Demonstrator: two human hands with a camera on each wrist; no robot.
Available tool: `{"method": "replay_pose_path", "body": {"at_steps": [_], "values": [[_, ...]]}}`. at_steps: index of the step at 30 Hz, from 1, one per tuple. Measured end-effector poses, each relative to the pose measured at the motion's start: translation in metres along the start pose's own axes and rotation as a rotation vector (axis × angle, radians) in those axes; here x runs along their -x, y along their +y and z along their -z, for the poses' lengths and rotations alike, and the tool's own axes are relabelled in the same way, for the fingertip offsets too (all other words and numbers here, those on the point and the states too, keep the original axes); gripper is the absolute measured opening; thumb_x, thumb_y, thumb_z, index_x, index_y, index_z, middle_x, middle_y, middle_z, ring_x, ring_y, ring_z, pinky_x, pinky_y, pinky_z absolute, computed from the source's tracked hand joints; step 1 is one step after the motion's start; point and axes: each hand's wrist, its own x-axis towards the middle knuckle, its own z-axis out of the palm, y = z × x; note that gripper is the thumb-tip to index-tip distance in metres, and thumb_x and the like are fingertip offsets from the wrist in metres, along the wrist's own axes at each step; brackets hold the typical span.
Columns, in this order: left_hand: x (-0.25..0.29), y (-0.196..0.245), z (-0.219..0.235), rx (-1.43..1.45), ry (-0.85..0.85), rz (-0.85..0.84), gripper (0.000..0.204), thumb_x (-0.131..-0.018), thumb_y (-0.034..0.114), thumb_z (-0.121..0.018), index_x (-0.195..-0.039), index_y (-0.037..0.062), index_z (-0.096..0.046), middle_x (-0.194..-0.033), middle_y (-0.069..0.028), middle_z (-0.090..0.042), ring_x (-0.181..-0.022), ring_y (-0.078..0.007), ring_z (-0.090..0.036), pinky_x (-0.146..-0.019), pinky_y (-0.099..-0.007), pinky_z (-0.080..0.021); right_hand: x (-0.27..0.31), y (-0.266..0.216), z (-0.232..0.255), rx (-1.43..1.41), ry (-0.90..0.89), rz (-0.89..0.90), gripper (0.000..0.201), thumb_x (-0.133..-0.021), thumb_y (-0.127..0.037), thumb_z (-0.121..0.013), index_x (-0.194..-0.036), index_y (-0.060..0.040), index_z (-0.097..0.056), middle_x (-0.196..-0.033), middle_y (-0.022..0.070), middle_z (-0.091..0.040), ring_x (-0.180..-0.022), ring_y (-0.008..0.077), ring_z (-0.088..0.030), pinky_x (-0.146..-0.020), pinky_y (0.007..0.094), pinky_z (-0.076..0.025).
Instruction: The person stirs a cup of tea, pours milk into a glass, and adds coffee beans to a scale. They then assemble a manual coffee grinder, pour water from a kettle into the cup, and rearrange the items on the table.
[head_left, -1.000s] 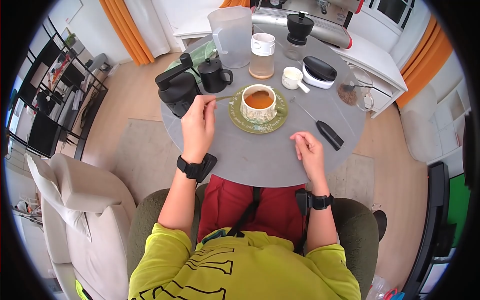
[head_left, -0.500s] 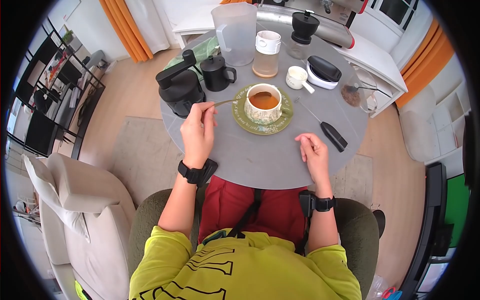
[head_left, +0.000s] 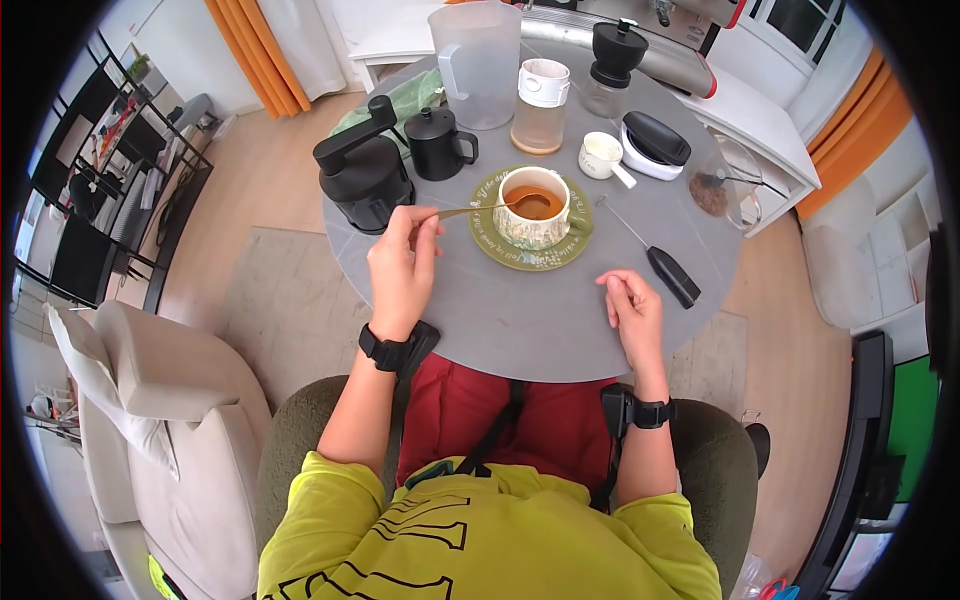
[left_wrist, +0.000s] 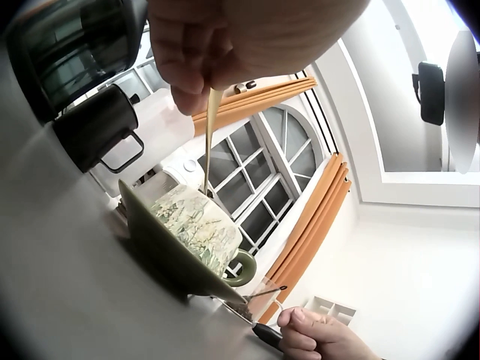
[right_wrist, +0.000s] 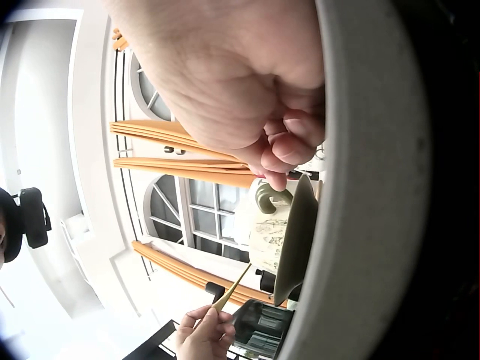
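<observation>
A patterned cup (head_left: 532,228) with brown-orange liquid stands on a green saucer (head_left: 487,238). The left hand (head_left: 402,270) pinches the handle end of a gold spoon (head_left: 462,211) between thumb and fingers, left of the cup; the spoon's bowl is at the liquid. In the left wrist view the spoon (left_wrist: 211,127) slants down behind the cup's rim (left_wrist: 196,225). The right hand (head_left: 635,312) rests at the table's near right edge, fingers loosely curled with nothing held, below the black handheld frother (head_left: 673,277).
Around the back of the grey table (head_left: 500,330) stand a black grinder (head_left: 365,180), a black pot (head_left: 434,145), a clear pitcher (head_left: 480,70), a glass jar (head_left: 540,110), a small white cup (head_left: 600,156), a black-topped white device (head_left: 654,145) and a glass vessel (head_left: 712,190).
The spoon has swung from beside the cup so that its bowl is over and then lower in the liquid, the left hand still pinching it. The view has shifted slightly; the right hand keeps its pose.
</observation>
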Motion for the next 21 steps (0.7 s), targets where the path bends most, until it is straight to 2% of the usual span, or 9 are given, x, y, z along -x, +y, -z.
{"method": "replay_pose_path", "body": {"at_steps": [2, 4, 8, 10, 13, 18, 21], "values": [[0.0, -0.001, 0.0, 0.051, 0.015, 0.021, 0.007, -0.093, 0.001, -0.054, -0.098, -0.003, -0.057, -0.077, -0.0055, -0.064, -0.062, -0.0073, -0.056, -0.057, -0.0207, -0.046, 0.001, 0.001, 0.0, -0.001, -0.003, -0.004, 0.019, -0.097, -0.016, -0.052, -0.093, -0.0008, -0.062, -0.058, -0.0053, -0.042, -0.05, 0.0025, -0.037, -0.047, 0.0197, -0.027], [-0.002, 0.0, 0.002, 0.022, -0.033, 0.016, 0.006, -0.093, 0.0, -0.055, -0.097, -0.0028, -0.057, -0.077, -0.006, -0.064, -0.062, -0.0075, -0.056, -0.057, -0.0208, -0.046, 0.001, 0.003, 0.001, -0.016, -0.004, 0.008, 0.019, -0.098, -0.016, -0.052, -0.093, -0.0008, -0.062, -0.058, -0.0054, -0.043, -0.05, 0.0025, -0.037, -0.047, 0.0196, -0.027], [-0.006, 0.002, 0.003, 0.127, -0.008, 0.042, 0.006, -0.093, 0.003, -0.055, -0.097, -0.0007, -0.056, -0.075, -0.0059, -0.065, -0.059, -0.0095, -0.059, -0.054, -0.0219, -0.046, 0.0, 0.003, 0.001, -0.017, -0.007, 0.002, 0.019, -0.098, -0.016, -0.052, -0.093, -0.0007, -0.062, -0.058, -0.0054, -0.043, -0.051, 0.0024, -0.037, -0.047, 0.0196, -0.027], [-0.013, 0.003, 0.003, 0.416, 0.068, 0.165, 0.006, -0.093, 0.004, -0.054, -0.097, -0.0012, -0.054, -0.078, -0.0075, -0.065, -0.059, -0.0098, -0.059, -0.054, -0.0212, -0.045, 0.0, 0.003, 0.001, -0.015, -0.011, -0.005, 0.019, -0.098, -0.016, -0.052, -0.093, -0.0006, -0.062, -0.058, -0.0054, -0.043, -0.051, 0.0022, -0.037, -0.047, 0.0195, -0.027], [-0.024, 0.0, 0.002, 0.524, 0.099, 0.247, 0.007, -0.094, 0.004, -0.053, -0.098, -0.0014, -0.052, -0.08, -0.0099, -0.065, -0.059, -0.01, -0.058, -0.054, -0.021, -0.044, 0.0, 0.002, 0.001, -0.028, -0.014, -0.006, 0.019, -0.098, -0.016, -0.052, -0.094, -0.0007, -0.062, -0.058, -0.0053, -0.043, -0.051, 0.0023, -0.037, -0.046, 0.0195, -0.027], [-0.033, -0.019, -0.01, 0.505, 0.128, 0.335, 0.008, -0.093, 0.006, -0.052, -0.098, -0.0003, -0.052, -0.08, -0.0107, -0.066, -0.062, -0.0115, -0.059, -0.058, -0.0223, -0.044, 0.001, 0.002, 0.002, -0.018, -0.015, -0.009, 0.019, -0.098, -0.016, -0.052, -0.093, -0.0007, -0.062, -0.058, -0.005, -0.044, -0.051, 0.0025, -0.038, -0.047, 0.0198, -0.028], [-0.032, -0.033, -0.017, 0.482, 0.083, 0.423, 0.009, -0.092, 0.007, -0.053, -0.098, 0.0003, -0.052, -0.08, -0.0106, -0.067, -0.062, -0.0114, -0.06, -0.058, -0.022, -0.045, 0.001, 0.001, 0.002, -0.014, -0.022, -0.012, 0.019, -0.097, -0.016, -0.052, -0.093, -0.001, -0.062, -0.058, -0.0049, -0.044, -0.051, 0.0026, -0.038, -0.047, 0.0199, -0.029]]}}
